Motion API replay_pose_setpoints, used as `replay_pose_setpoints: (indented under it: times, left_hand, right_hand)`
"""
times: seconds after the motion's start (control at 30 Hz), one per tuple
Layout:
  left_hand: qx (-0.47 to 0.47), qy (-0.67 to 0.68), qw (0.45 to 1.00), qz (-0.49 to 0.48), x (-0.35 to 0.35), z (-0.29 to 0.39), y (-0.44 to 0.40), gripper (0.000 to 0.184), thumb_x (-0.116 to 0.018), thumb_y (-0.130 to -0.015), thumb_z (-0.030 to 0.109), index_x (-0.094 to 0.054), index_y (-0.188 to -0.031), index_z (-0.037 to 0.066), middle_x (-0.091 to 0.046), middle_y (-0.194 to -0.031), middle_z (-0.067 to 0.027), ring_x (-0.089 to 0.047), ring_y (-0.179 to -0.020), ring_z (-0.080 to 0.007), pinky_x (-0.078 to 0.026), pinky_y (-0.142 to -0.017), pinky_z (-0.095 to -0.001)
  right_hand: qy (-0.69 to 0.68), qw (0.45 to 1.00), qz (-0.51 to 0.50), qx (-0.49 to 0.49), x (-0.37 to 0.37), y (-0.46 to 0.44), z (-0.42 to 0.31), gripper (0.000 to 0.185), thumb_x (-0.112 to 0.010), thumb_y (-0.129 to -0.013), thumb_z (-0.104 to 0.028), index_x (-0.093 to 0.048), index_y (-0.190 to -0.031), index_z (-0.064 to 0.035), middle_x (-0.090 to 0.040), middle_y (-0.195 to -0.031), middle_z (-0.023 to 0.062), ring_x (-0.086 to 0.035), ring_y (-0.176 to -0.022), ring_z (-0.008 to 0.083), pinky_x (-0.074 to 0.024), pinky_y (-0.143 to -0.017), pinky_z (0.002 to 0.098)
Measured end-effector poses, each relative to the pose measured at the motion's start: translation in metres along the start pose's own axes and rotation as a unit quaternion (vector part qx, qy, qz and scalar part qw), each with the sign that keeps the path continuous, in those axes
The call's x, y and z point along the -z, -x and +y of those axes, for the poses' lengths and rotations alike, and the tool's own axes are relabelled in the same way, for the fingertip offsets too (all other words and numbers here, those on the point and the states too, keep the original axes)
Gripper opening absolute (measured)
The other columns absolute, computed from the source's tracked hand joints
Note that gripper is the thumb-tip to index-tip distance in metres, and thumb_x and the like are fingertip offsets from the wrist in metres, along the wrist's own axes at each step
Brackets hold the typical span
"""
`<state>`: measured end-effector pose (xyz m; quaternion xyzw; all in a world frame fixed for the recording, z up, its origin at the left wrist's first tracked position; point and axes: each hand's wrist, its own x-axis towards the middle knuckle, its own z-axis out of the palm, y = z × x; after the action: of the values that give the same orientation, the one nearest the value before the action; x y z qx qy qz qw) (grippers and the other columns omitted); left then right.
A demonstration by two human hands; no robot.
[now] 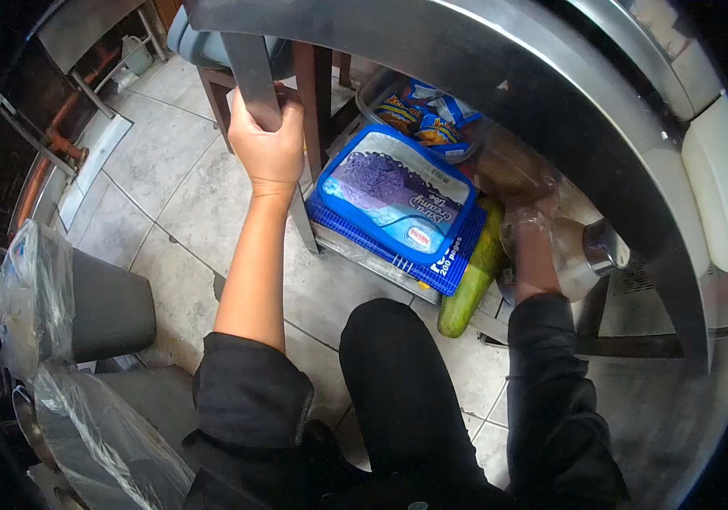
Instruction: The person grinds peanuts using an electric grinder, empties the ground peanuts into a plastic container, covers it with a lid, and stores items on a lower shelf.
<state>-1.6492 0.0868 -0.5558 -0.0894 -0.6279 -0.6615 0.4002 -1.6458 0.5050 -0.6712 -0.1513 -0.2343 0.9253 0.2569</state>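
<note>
My left hand (269,149) is wrapped round a flat metal table leg (251,81). Under the steel table (432,34), my right hand (527,200) reaches in beside a clear plastic bag (564,204); its fingers are hidden. Just left of that arm lies a green, cucumber-like vegetable (474,285). Beside the vegetable, a blue-rimmed ice cream tub (398,191) with a purple picture rests on a blue notebook pad (449,263) marked 200 pages. Behind the tub, a clear plastic container (372,89) holds several blue snack packets (436,119).
A grey bin (113,297) lined with clear plastic stands on the left. Tiled floor (177,191) runs under the table. A grey-blue stool seat (198,38) is behind my left hand. A rounded shiny metal object (606,246) sits right of my right arm.
</note>
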Motion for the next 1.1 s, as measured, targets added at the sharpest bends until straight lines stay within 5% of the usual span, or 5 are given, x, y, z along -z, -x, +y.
replay_pose_setpoints:
  times: [0.7, 0.83, 0.93, 1.03, 1.1]
  left_hand:
    - [-0.007, -0.010, 1.000, -0.003, 0.002, -0.002, 0.000, 0.019, -0.065, -0.077, 0.006, -0.058, -0.093, 0.001, -0.064, -0.082, -0.0051, -0.060, -0.077, -0.0142, -0.048, -0.074, -0.0286]
    - [-0.004, 0.002, 1.000, -0.002, 0.003, -0.002, -0.001, 0.019, -0.064, -0.076, 0.006, -0.058, -0.093, 0.001, -0.063, -0.083, -0.0053, -0.060, -0.078, -0.0144, -0.047, -0.075, -0.0287]
    - [-0.015, -0.015, 1.000, 0.001, 0.004, -0.004, -0.001, 0.019, -0.064, -0.076, 0.005, -0.058, -0.093, 0.001, -0.063, -0.083, -0.0051, -0.059, -0.078, -0.0141, -0.047, -0.076, -0.0284]
    - [-0.019, -0.015, 1.000, -0.001, 0.000, -0.004, 0.000, 0.020, -0.064, -0.075, 0.005, -0.058, -0.094, 0.000, -0.063, -0.083, -0.0051, -0.059, -0.078, -0.0139, -0.047, -0.076, -0.0285]
    - [-0.004, -0.016, 1.000, -0.002, -0.003, -0.003, 0.003, 0.021, -0.064, -0.074, 0.005, -0.058, -0.094, 0.000, -0.063, -0.084, -0.0049, -0.059, -0.078, -0.0138, -0.047, -0.075, -0.0286]
  right_hand:
    - [0.070, 0.996, -0.049, 0.026, 0.008, -0.011, 0.011, 0.050, -0.053, -0.088, -0.038, -0.049, -0.125, -0.0044, -0.055, -0.122, 0.0154, -0.056, -0.106, 0.0314, -0.0454, -0.093, 0.0445]
    - [0.240, 0.962, -0.111, -0.063, -0.008, 0.054, 0.025, 0.045, -0.057, -0.089, -0.035, -0.053, -0.121, -0.0037, -0.059, -0.114, 0.0126, -0.059, -0.099, 0.0281, -0.0498, -0.086, 0.0378]
    - [0.504, 0.844, -0.106, -0.151, -0.060, 0.149, 0.035, 0.033, -0.063, -0.088, -0.026, -0.063, -0.111, -0.0025, -0.062, -0.113, 0.0117, -0.060, -0.103, 0.0220, -0.0561, -0.079, 0.0380]
    - [0.532, 0.819, -0.137, -0.167, -0.067, 0.174, 0.041, 0.036, -0.067, -0.086, -0.026, -0.058, -0.113, -0.0038, -0.062, -0.107, 0.0075, -0.062, -0.092, 0.0193, -0.0540, -0.073, 0.0324]
    - [0.464, 0.865, -0.098, -0.166, -0.038, 0.160, 0.047, 0.032, -0.069, -0.083, -0.020, -0.059, -0.109, -0.0034, -0.061, -0.109, 0.0093, -0.062, -0.095, 0.0196, -0.0557, -0.073, 0.0343]
